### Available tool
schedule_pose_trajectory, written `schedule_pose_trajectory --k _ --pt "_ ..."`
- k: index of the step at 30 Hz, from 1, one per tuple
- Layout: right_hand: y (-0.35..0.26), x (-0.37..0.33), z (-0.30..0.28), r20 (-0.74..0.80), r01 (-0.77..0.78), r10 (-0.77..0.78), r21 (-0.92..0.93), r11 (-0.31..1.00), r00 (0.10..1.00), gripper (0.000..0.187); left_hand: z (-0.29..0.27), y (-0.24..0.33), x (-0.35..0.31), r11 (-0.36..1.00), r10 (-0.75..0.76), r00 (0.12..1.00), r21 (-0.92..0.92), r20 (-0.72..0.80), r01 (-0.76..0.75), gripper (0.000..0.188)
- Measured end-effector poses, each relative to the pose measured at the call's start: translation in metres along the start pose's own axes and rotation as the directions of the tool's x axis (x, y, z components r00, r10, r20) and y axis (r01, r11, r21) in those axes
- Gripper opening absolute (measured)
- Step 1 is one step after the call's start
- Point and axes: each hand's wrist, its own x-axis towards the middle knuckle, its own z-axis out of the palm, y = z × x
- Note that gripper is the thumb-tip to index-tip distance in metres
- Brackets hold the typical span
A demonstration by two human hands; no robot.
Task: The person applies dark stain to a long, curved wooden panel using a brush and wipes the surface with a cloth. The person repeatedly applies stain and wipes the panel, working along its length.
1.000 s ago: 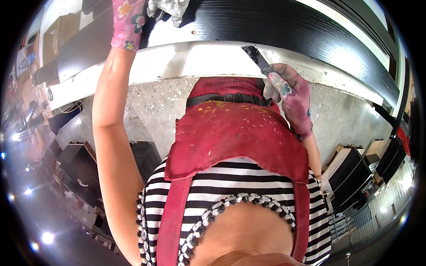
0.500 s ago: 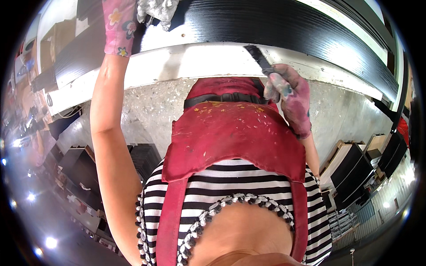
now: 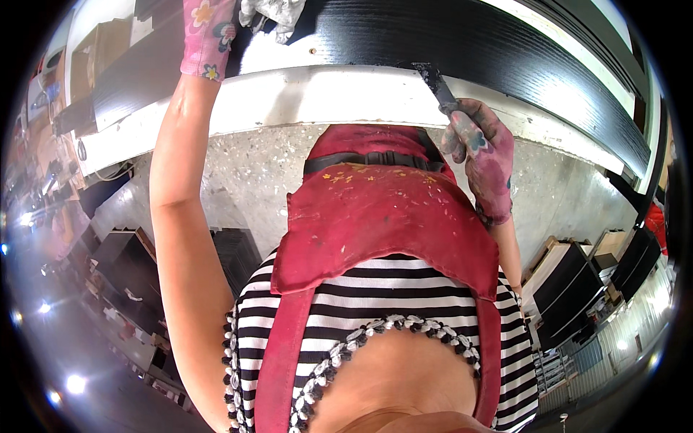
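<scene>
Where the white counter runs beneath a long black board, the step in hand looks like working dark, pasty stuff along the board's near edge. The gloved left hand lies over the board, its fingers out of frame, so I cannot tell whether they are spread or closed, while the gloved right hand pinches a flat dark tool, its smeared tip at that edge; the next move seems to call for a light, steady stroke.
</scene>
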Motion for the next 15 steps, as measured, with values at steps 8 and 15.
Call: schedule_pose_trajectory --k 8,15 --pt "0.006 -0.001 0.011 0.135 -0.039 0.045 -0.048 0.998 0.990 0.023 0.000 0.001 0.002 0.999 0.037 0.999 0.032 0.019 -0.037 0.028" --pt "0.001 0.006 0.013 0.046 0.009 -0.006 -0.072 0.997 0.999 0.024 0.003 0.006 -0.005 1.000 -0.007 0.999 0.018 0.036 0.006 0.027"
